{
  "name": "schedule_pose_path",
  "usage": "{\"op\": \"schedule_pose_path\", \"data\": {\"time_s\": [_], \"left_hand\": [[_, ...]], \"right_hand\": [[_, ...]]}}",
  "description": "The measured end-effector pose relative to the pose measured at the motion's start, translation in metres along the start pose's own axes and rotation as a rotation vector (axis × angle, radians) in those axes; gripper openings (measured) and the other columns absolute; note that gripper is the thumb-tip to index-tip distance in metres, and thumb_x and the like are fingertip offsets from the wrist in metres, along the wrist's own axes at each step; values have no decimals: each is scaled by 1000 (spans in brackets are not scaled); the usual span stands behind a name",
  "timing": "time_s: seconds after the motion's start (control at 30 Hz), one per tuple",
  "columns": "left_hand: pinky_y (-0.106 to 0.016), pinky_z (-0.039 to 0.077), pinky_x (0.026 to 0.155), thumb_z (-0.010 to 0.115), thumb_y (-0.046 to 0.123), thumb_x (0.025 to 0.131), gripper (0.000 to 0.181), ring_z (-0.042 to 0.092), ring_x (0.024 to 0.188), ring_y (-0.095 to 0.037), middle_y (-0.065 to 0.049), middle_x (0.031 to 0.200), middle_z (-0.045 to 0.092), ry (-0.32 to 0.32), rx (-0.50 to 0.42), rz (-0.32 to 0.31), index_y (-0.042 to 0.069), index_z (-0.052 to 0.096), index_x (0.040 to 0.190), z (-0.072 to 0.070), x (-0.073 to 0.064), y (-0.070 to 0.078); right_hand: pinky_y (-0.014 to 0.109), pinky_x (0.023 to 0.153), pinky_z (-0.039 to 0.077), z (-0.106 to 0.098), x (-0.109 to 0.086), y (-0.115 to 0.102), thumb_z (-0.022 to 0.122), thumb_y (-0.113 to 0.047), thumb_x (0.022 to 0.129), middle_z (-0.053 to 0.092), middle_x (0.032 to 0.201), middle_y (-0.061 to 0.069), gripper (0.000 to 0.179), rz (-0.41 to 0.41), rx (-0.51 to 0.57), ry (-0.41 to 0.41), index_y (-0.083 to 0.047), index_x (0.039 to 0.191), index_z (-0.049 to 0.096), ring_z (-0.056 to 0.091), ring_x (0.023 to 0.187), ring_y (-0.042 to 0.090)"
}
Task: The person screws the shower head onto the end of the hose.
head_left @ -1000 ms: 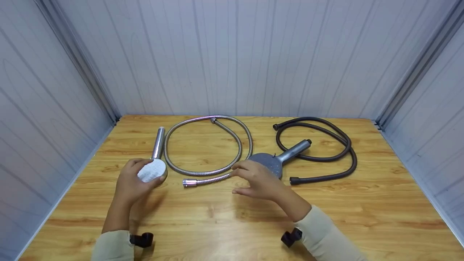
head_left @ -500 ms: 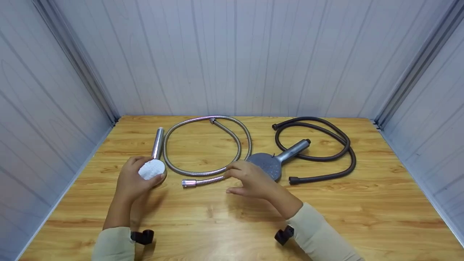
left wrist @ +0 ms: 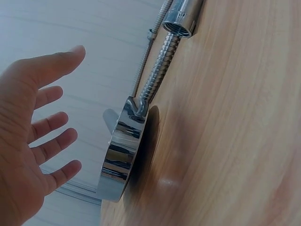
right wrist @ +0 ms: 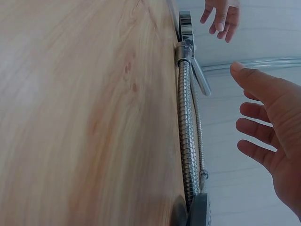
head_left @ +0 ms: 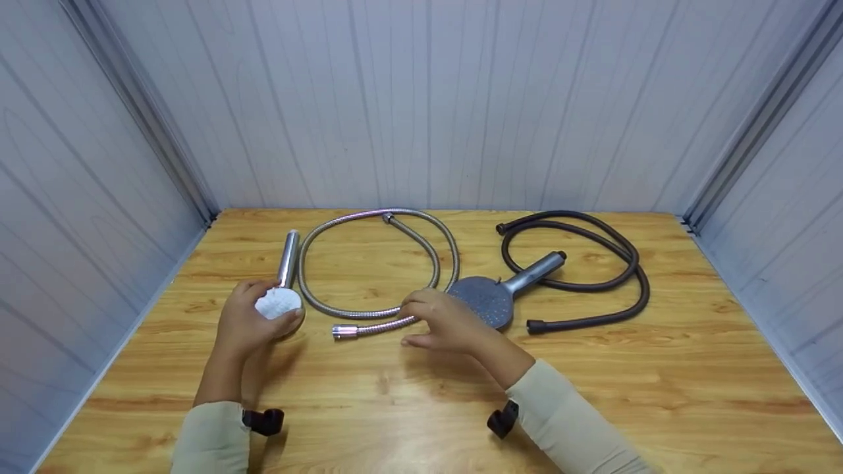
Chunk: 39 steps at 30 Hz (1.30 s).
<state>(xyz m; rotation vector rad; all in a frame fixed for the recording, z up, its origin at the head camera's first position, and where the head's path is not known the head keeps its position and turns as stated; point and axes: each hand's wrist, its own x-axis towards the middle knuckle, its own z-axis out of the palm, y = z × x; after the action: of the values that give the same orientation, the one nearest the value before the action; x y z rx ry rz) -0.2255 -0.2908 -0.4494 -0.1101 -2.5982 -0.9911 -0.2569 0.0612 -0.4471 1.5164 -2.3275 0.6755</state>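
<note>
My left hand (head_left: 249, 322) hovers over the round white face of a chrome shower head (head_left: 279, 304). In the left wrist view its fingers are spread and relaxed, with a gap between them and the shower head (left wrist: 121, 155). My right hand (head_left: 448, 322) hangs above the table, near the silver metal shower hose (head_left: 379, 327), and partly covers a grey shower head (head_left: 484, 296). Its loosely bent fingers hold nothing in the right wrist view, where the hose (right wrist: 187, 127) lies apart from them. The silver hose's end fitting (head_left: 345, 331) lies between the two hands.
A dark shower hose (head_left: 593, 321) lies coiled at the right, partly under the grey shower head's handle. Pale panel walls (head_left: 421, 105) close off the wooden table (head_left: 382, 408) at the back and both sides.
My right hand has moved left, from over the grey shower head toward the silver hose. My left hand has stayed almost in place. The shower heads and hoses lie as before.
</note>
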Motion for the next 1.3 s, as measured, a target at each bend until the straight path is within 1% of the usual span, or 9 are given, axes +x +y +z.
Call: {"op": "schedule_pose_path", "data": {"time_s": [0.2, 0.37, 0.53, 0.67, 0.87, 0.97, 1.1, 1.2, 1.3], "left_hand": [[-57, 40, 91, 86, 25, 73, 64, 49, 109, -40, -23, 120, 53, -19, -6, -28, -1, 62, 126, 1, 7, 2], [-56, 41, 90, 86, 25, 74, 63, 50, 110, -40, -24, 121, 52, -15, -31, -66, 0, 62, 127, 4, 14, -1], [-56, 41, 90, 85, 24, 75, 62, 50, 111, -40, -23, 122, 53, -12, -25, -77, 1, 62, 128, 8, 19, -6], [-56, 41, 91, 85, 24, 75, 62, 50, 112, -41, -23, 124, 52, -12, -30, -92, 1, 62, 128, 10, 20, -10], [-56, 38, 94, 83, 26, 78, 62, 47, 115, -41, -24, 126, 51, -26, -41, -167, 2, 61, 130, 13, 21, -14], [-57, 36, 98, 83, 27, 78, 62, 46, 118, -42, -25, 128, 50, -25, -36, -188, 1, 60, 130, 13, 21, -17], [-57, 32, 103, 82, 28, 79, 63, 43, 123, -42, -24, 131, 49, -26, -37, -212, 1, 59, 131, 14, 23, -21], [-57, 31, 104, 81, 30, 79, 64, 41, 125, -42, -24, 132, 48, -31, -39, -243, 2, 59, 132, 15, 24, -24], [-58, 31, 104, 82, 31, 79, 66, 41, 125, -42, -25, 133, 47, -33, -38, -270, 3, 58, 133, 16, 24, -25]], "right_hand": [[32, 90, 48, 2, 6, 1, 80, -25, 81, 65, 106, 7, 33, 19, 3, -39, -3, 104, 69, 60, 101, 22], [33, 91, 47, 4, 11, 3, 80, -24, 82, 65, 106, 6, 33, 47, 7, -60, -3, 105, 69, 60, 101, 22], [33, 91, 48, 9, 15, 4, 80, -22, 81, 66, 103, 7, 32, 37, 10, -65, -3, 104, 69, 61, 99, 23], [33, 91, 47, 13, 16, 3, 80, -23, 81, 66, 103, 6, 31, 55, 15, -72, -4, 103, 69, 61, 99, 23], [33, 95, 45, 18, 16, 1, 79, -26, 82, 65, 107, 5, 30, 103, 5, -94, -8, 104, 69, 59, 104, 22], [31, 97, 44, 20, 15, 0, 78, -28, 83, 65, 110, 4, 31, 140, 3, -112, -9, 106, 70, 58, 107, 21], [32, 98, 43, 25, 16, 0, 78, -24, 84, 64, 109, 5, 30, 170, 63, -107, -8, 107, 70, 57, 108, 23], [33, 98, 42, 30, 17, 0, 76, -20, 85, 64, 109, 7, 28, 193, 113, -110, -6, 108, 70, 57, 108, 25], [34, 98, 42, 33, 18, -1, 75, -21, 87, 63, 111, 7, 27, 221, 116, -132, -6, 109, 70, 56, 108, 25]]}}
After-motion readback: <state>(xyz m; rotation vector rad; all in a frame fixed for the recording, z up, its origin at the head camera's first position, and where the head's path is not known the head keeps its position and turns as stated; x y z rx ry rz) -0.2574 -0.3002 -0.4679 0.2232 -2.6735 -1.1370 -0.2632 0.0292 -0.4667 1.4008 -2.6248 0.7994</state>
